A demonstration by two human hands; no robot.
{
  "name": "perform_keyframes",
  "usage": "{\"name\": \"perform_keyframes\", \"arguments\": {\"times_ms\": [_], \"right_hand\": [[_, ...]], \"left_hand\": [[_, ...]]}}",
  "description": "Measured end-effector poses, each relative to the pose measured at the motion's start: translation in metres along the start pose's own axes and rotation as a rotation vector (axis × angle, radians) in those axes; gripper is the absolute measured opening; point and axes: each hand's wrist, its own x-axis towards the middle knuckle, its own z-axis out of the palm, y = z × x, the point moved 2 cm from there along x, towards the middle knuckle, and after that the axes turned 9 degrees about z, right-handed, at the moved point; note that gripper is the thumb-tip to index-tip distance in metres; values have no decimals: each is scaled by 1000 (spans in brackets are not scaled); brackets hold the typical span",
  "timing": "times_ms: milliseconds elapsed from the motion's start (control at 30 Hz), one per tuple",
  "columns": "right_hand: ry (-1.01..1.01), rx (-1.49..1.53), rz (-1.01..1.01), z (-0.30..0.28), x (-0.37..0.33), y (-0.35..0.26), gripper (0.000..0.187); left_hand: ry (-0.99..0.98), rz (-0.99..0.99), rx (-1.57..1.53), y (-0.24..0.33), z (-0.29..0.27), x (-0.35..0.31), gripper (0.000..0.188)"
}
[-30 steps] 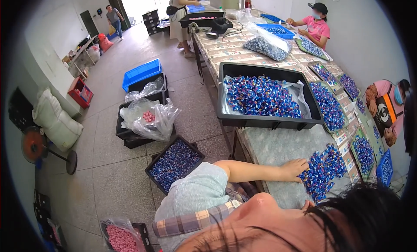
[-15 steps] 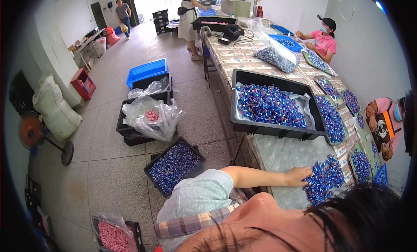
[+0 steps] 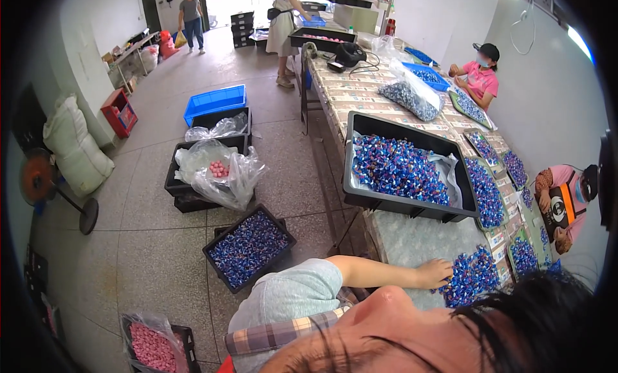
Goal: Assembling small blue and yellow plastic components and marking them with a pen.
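My left hand [image 3: 434, 274] reaches across the near end of the table, palm down. Its fingers look bent and somewhat apart, with the tips at the left edge of a loose pile of small shiny blue and purple pieces [image 3: 473, 278], which look like wrapped candies. No piece shows in its grasp. My right hand is out of view. Beyond the pile stands a deep black tray [image 3: 412, 209], lined with clear plastic and holding many of the same pieces. Filled shallow trays [image 3: 487, 196] line up to its right.
On the floor at left are a black crate [image 3: 250, 249] of blue pieces, stacked crates with plastic bags [image 3: 225, 170], a blue bin [image 3: 215, 105] and a crate of pink pieces [image 3: 154, 347]. Two people in pink [image 3: 483, 80] sit across the table; others stand farther off.
My left hand has drawn back a little toward the left edge of the pile, its fingers less buried in the pieces. The view has shifted slightly. The walking person at the back has come nearer.
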Motion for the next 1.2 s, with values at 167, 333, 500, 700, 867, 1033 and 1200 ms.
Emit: {"name": "perform_keyframes", "arguments": {"times_ms": [167,333,500,700,867,1033,1200], "right_hand": [[42,18,13,15,-4,27,20],[76,29,36,24,-2,39,20],[-161,132,181,32,-1,53,20],[-71,72,-116,64,13,110,20],[-96,177,-56,79,19,109,21],[-124,269,0,90,22,105,22],[-149,343,42,92,29,98,23]], "left_hand": [[-18,137,123,18,-15,0,33],[-129,259,185,23,-15,-13,34],[-198,235,197,16,-4,-15,28],[-226,193,206,15,-6,-14,22],[-217,180,77,18,-11,-10,17],[-170,205,33,25,-20,-3,14],[2,296,-124,29,-26,2,12]]}}
